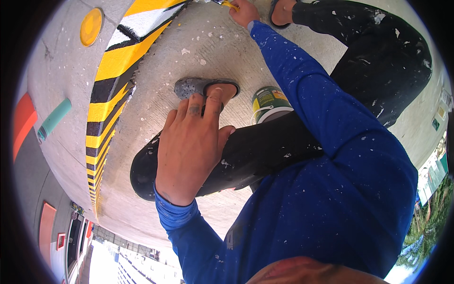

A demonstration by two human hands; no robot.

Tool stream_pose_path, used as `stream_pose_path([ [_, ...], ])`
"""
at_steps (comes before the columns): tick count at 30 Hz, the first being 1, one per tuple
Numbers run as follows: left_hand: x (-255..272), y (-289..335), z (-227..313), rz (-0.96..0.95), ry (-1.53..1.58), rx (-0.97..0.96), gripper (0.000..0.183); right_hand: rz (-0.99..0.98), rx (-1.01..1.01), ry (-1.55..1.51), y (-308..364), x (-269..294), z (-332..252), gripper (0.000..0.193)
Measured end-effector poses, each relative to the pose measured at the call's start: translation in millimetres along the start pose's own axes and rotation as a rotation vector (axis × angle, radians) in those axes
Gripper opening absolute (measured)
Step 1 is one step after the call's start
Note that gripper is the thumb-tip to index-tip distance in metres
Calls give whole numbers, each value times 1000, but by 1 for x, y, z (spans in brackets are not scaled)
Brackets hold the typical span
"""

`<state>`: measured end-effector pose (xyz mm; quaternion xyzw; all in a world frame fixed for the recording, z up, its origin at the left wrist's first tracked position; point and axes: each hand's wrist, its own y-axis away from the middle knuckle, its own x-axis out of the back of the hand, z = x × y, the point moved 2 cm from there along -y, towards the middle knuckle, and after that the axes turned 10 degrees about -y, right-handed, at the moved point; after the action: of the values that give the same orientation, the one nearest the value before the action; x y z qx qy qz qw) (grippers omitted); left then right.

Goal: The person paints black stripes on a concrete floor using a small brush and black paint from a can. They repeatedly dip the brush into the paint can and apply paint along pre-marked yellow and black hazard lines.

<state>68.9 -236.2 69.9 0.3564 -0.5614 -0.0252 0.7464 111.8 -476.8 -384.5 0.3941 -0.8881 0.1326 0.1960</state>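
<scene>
At the top edge, my right hand is closed around the yellow handle of a paintbrush; the picture's rim cuts off its bristle end. The brush is close to the curb, painted in slanted yellow, black and white bands. My left hand has its fingers stretched out, empty, above my bent left leg. Its fingertips overlap my grey clog in the picture; contact cannot be made out. Between my legs stands a green and yellow paint pail with a white bail handle, partly hidden by my leg.
Beyond the curb, a round yellow disc, a teal cylinder and an orange shape show at left. White paint spots dot the concrete. The striped curb runs down the left side toward buildings. Greenery shows at lower right.
</scene>
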Motion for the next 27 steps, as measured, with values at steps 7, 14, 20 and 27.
stream_pose_path([
  [7, -1, 1, 0, 28, -14, -9, 63, 9, 60, -37, 0, 0, 1, 14],
  [14, -1, 3, 1, 43, -19, -6, 62, -3, 71, -42, 0, 1, -11, 14],
  [20, -1, 4, 2, 48, -12, -2, 62, -10, 67, -75, 2, 2, -17, 13],
  [27, 0, 4, 1, 62, 17, -14, 61, -109, 30, -68, 5, 4, 4, 29],
])
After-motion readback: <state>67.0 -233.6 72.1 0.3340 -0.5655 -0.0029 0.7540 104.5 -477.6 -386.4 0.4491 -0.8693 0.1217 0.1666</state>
